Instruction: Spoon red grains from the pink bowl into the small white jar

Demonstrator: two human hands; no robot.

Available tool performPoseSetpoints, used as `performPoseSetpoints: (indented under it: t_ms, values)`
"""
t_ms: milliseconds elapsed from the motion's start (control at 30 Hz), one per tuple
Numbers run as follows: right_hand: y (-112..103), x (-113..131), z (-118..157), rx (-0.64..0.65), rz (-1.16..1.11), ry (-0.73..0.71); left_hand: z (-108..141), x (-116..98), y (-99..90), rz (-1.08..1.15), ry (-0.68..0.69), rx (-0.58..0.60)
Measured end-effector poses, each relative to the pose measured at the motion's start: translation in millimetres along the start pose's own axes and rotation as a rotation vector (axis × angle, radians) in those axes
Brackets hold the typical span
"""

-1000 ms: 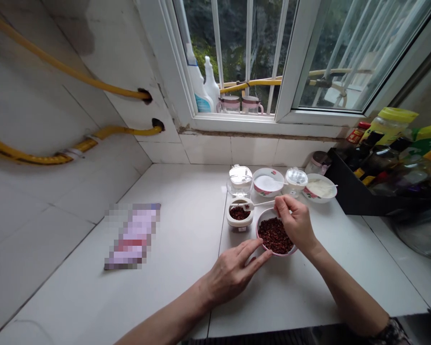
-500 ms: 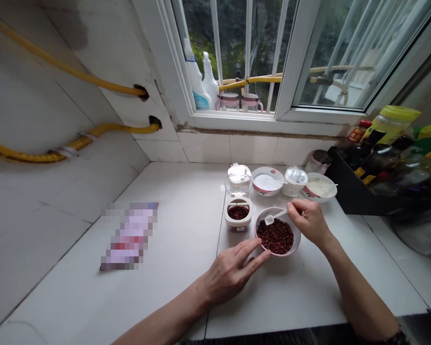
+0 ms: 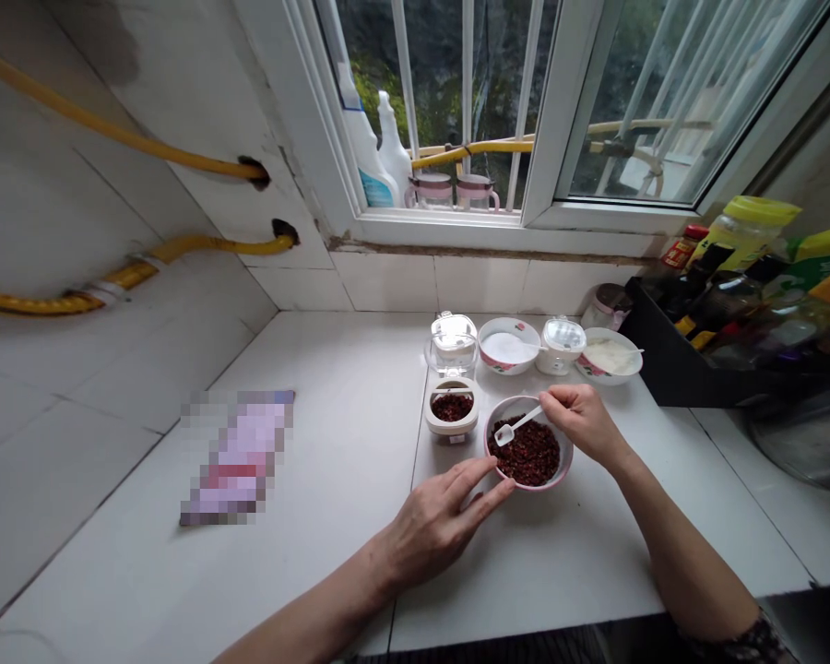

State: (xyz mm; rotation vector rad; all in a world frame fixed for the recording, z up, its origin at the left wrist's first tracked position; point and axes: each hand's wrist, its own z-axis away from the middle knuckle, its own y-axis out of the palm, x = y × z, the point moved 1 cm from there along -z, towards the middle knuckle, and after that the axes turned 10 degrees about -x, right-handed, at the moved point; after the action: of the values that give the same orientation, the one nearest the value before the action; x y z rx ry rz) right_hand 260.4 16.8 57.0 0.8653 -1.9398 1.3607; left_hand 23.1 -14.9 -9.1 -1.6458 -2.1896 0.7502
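A bowl with a pink rim holds dark red dried bits. My right hand is closed on the handle of a small white spoon, whose head is over the bits at the bowl's left side. My left hand has its fingers apart, with fingertips touching the bowl's near left rim. Left of the bowl is a small square jar with similar red bits inside and its top raised. Behind it sits a clear-lidded jar.
Behind stand a bowl of white grains, a lidded white jar and a bowl of pale powder. A black box of bottles is at the right. A purple blurred packet lies left.
The camera view has shifted slightly, moving everything a little left. The spoon head has moved a little down and left over the red bits, with my right hand still gripping it.
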Motion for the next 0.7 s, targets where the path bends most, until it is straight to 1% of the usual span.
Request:
performPoseSetpoints:
  t_ms: [100, 167, 233, 300, 433, 500, 600, 700]
  values:
    - [-5, -3, -4, 0.03, -0.074, 0.074, 1, 0, 0.8, 0.005, -0.006, -0.002]
    - [-6, -3, -5, 0.035, -0.082, 0.083, 2, 1, 1.2, 0.002, -0.007, -0.004]
    - [-6, -3, -4, 0.031, -0.054, 0.061, 2, 0, 1.1, 0.0, -0.003, -0.005]
    - [-3, -2, -2, 0.034, 0.003, 0.002, 1, 0, 0.6, 0.0, 0.003, -0.012]
    - [5, 3, 3, 0.07, 0.118, -0.184, -1, 0, -0.3, 0.007, 0.004, -0.009]
    - [7, 5, 4, 0.084, 0.128, -0.225, -1, 1, -0.2, 0.005, 0.002, -0.007]
    - [6, 5, 4, 0.096, 0.087, -0.181, 0, 1, 0.3, 0.007, -0.003, -0.004]
    - [1, 3, 2, 0.115, -0.012, -0.046, 0, 1, 0.2, 0.015, -0.01, 0.003]
